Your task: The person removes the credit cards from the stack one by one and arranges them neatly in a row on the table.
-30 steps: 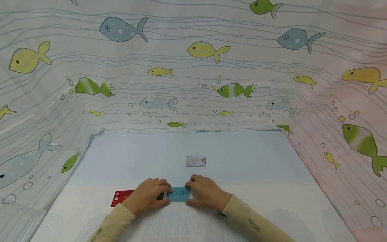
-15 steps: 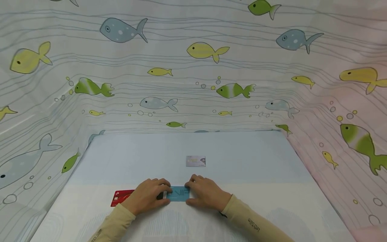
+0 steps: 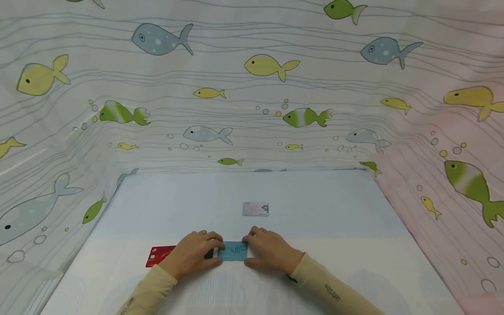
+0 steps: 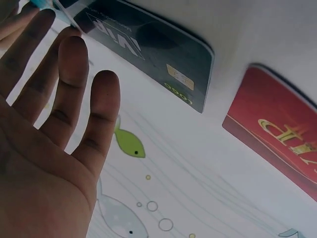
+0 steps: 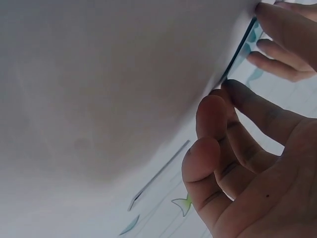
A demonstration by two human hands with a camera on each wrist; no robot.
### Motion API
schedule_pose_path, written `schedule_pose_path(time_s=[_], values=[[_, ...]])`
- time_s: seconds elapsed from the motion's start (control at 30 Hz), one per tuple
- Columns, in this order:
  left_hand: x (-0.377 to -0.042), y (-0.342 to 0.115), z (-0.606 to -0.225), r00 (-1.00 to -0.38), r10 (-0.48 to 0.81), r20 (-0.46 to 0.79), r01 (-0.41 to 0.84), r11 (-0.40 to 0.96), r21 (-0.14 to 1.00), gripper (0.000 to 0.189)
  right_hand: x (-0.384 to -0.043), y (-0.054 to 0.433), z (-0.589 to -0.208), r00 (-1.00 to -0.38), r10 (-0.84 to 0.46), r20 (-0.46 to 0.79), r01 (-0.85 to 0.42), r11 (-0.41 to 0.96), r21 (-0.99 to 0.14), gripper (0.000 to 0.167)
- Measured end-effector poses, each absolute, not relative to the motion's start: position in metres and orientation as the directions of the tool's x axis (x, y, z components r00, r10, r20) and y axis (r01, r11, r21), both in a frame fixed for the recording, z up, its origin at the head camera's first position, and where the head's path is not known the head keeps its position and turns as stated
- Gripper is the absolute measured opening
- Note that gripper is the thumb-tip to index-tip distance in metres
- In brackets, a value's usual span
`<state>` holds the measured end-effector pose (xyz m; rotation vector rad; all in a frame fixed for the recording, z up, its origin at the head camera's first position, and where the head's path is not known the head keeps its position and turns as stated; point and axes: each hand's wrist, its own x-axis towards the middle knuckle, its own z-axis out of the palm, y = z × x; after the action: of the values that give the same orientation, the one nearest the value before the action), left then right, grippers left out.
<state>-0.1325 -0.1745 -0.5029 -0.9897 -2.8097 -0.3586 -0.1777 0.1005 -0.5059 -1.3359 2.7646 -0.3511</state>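
Left hand [image 3: 193, 254] and right hand [image 3: 272, 251] pinch opposite ends of the blue VIP card [image 3: 233, 252] on our table [image 3: 323, 201]; we note a dark card [image 4: 148, 52] and red card [image 3: 159, 255] leftward, a pale card [image 3: 255, 209] beyond.
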Motion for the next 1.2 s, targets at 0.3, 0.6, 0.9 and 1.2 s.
schedule_pose_path(time_s=[0.3, 0.6, 0.9, 1.2], values=[[-0.141, -0.179, -0.500, -0.755, 0.593, 0.280, 0.644, 0.751, 0.145, 0.034, -0.181, 0.107, -0.505, -0.637, -0.767, 0.076, -0.758, 0.606, -0.242, 0.053], [-0.156, -0.185, -0.492, -0.730, 0.581, 0.360, 0.649, 0.754, 0.101, 0.031, -0.188, 0.118, -0.500, -0.668, -0.734, 0.122, -0.738, 0.635, -0.229, 0.052], [-0.184, -0.174, -0.485, -0.761, 0.564, 0.321, 0.621, 0.776, 0.111, 0.031, -0.196, 0.132, -0.499, -0.726, -0.676, 0.127, -0.677, 0.668, -0.308, 0.054], [-0.217, -0.154, -0.490, -0.797, 0.549, 0.251, 0.596, 0.781, 0.183, 0.034, -0.207, 0.147, -0.496, -0.775, -0.620, 0.122, -0.619, 0.705, -0.347, 0.058]])
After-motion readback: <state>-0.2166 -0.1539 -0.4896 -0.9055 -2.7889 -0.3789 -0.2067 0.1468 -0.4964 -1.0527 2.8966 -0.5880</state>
